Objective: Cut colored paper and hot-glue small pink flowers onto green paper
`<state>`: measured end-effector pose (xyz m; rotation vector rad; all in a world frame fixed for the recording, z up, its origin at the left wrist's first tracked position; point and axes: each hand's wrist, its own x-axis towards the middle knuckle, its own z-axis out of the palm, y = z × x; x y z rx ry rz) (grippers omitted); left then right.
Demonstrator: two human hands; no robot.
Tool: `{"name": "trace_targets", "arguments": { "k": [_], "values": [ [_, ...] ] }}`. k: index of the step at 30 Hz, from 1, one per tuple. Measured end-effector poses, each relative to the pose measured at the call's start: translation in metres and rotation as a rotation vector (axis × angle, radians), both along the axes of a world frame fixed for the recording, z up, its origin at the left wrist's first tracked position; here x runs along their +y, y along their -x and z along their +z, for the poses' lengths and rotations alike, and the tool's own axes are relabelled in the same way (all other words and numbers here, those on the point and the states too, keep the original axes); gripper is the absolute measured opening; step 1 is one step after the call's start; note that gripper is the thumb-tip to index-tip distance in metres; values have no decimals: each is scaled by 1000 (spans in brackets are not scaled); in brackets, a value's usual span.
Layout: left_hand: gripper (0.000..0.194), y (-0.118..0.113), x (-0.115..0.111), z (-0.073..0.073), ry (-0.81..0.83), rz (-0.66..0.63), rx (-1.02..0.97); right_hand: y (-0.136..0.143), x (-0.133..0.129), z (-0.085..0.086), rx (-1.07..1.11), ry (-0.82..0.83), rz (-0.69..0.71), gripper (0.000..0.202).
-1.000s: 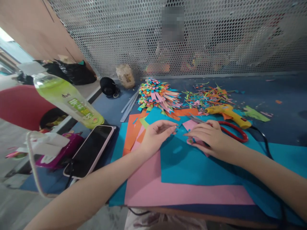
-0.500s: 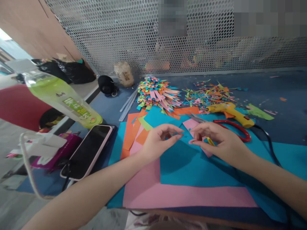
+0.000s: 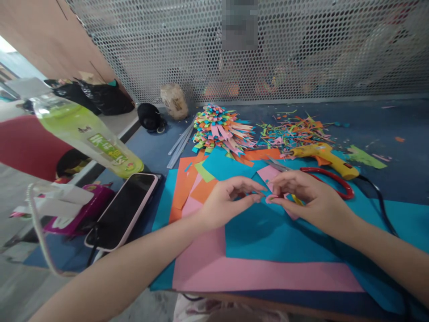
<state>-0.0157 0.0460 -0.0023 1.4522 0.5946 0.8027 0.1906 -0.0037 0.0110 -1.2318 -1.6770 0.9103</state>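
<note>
Over the blue paper sheet, my right hand pinches a small curled pink paper strip between thumb and forefinger. My left hand is just left of the strip, its fingers curved and slightly apart, with nothing visible in them. Whether its fingertips touch the strip I cannot tell. Beneath my right hand lie a pink paper piece and red-handled scissors, partly covered. A fringed, layered multicoloured paper piece stands behind my hands.
A yellow glue gun with a black cord lies at right, before a heap of paper scraps. Clear glue sticks lie left of the fringed piece. At left are a phone, a drink bottle and a purple object. Metal mesh rises behind.
My left hand has moved slightly right, its fingertips closer to the pink strip. My right hand keeps its pinch on the strip, with hardly any movement.
</note>
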Motion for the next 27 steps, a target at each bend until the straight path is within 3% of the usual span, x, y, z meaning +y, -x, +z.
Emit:
{"name": "trace_targets", "arguments": {
  "k": [9,27],
  "values": [
    [12,-2,-1,6,121,8,-105,-5,-1,-2,-68,7,35,25],
    [29,0,-1,0,57,-87,-52,-3,-3,0,-44,12,37,26]
  ]
}}
